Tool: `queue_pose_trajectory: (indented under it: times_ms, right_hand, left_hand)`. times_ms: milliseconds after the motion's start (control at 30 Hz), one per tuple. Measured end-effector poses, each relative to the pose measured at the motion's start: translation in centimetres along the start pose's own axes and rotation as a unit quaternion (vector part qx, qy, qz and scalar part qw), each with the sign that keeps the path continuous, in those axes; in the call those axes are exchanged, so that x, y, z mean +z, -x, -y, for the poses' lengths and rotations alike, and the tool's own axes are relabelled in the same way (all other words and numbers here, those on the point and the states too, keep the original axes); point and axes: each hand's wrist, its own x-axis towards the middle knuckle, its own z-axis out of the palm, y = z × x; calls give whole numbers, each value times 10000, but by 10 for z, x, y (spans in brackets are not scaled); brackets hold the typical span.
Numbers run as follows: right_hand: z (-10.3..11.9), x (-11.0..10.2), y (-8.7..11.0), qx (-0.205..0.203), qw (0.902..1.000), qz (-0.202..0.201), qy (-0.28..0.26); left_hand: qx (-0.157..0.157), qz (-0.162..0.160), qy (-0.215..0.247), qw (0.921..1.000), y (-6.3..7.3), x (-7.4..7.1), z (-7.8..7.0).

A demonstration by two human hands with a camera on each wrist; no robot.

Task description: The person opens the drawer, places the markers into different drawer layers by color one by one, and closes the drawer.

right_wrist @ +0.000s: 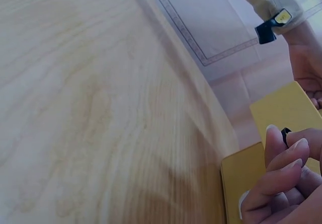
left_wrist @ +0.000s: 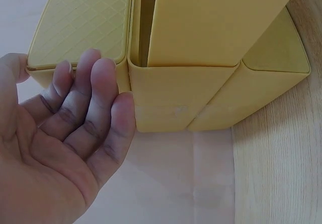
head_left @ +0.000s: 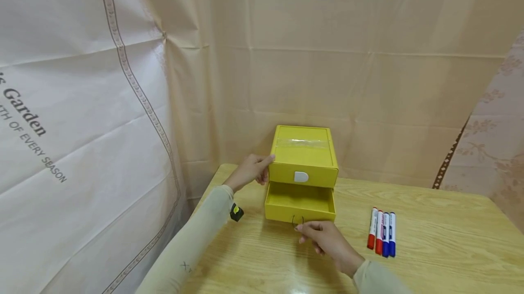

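A yellow two-drawer box (head_left: 304, 148) stands at the back of the table, clear tape across its top. Its lower drawer (head_left: 300, 196) is pulled out and its bare floor shows; the upper drawer (head_left: 282, 173), with a white tab (head_left: 301, 176), is closed. At the box's left side, my left hand (head_left: 252, 169) rests its thumb near the top front corner, the half-bent fingers (left_wrist: 103, 83) lying along the side wall. My right hand (head_left: 327, 238) pinches a thin dark cord loop (head_left: 302, 220) on the lower drawer's front between thumb and forefinger.
Several capped markers (head_left: 381, 232), red and blue, lie side by side on the wooden table (head_left: 446, 225), right of the box. A beige curtain (head_left: 307, 57) hangs behind the table, and a white printed curtain (head_left: 82, 103) hangs along the left.
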Motion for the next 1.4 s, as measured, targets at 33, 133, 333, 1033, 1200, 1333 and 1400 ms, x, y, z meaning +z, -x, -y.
queue_pose_trajectory:
  times_ms: [33,133,333,1033,1200,1333,1400]
  right_hand:
    - [0,0,2,28,10000,16,8]
    - [-1,1,7,75,9999,81,7]
    - [-2,2,15,-8,9995,326,-55]
    - [-7,-2,18,-133,9972,718,-188]
    - [-13,-9,20,-189,9958,893,-107]
    - [-21,-22,20,-74,9933,1151,-28]
    - [-26,-30,20,11,9922,1247,-8]
  left_hand:
    - [-11,4,10,10000,0,0,0]
    - [-30,-1,8,10000,0,0,0]
    - [-62,-46,20,10000,0,0,0]
    - [9,-35,51,10000,0,1,2]
    - [2,-40,45,10000,0,1,2]
    - [-4,-23,50,10000,-1,1,3]
    - [6,-20,39,10000,-1,1,3]
